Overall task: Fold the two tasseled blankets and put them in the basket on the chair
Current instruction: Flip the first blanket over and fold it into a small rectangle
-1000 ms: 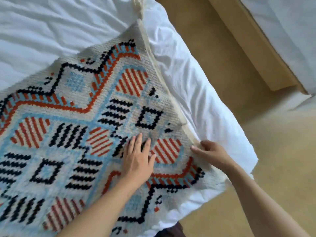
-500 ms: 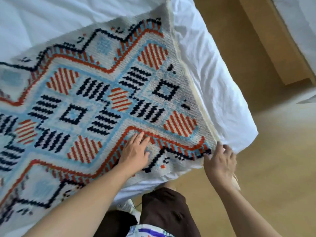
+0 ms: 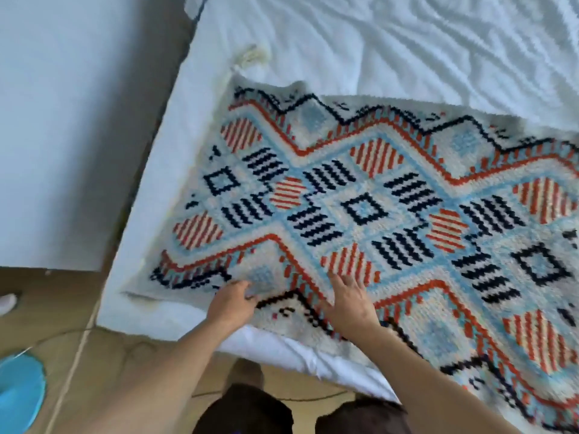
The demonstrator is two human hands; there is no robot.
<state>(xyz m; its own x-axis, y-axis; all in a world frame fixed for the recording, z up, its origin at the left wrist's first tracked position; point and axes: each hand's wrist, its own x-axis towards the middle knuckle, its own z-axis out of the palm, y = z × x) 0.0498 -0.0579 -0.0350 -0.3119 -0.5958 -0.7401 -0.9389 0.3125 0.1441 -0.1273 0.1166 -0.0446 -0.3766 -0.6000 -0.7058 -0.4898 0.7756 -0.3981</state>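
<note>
One tasseled blanket, cream with orange, navy and light-blue diamond patterns, lies spread flat across the white bed. Its left end reaches close to the bed's corner, and a cream tassel shows beyond its far-left corner. My left hand is at the near edge of the blanket, fingers curled and pinching the fabric. My right hand rests flat on the blanket just to the right, fingers spread. A second blanket, the basket and the chair are out of view.
The bed's corner juts toward the tan floor. A blue round object sits at the lower left beside a thin cord. A white surface fills the left side. My legs stand against the bed's edge.
The view has swung from the blanket's right end to its left end. Both hands moved along the near edge, and my left hand now pinches the fabric instead of lying flat.
</note>
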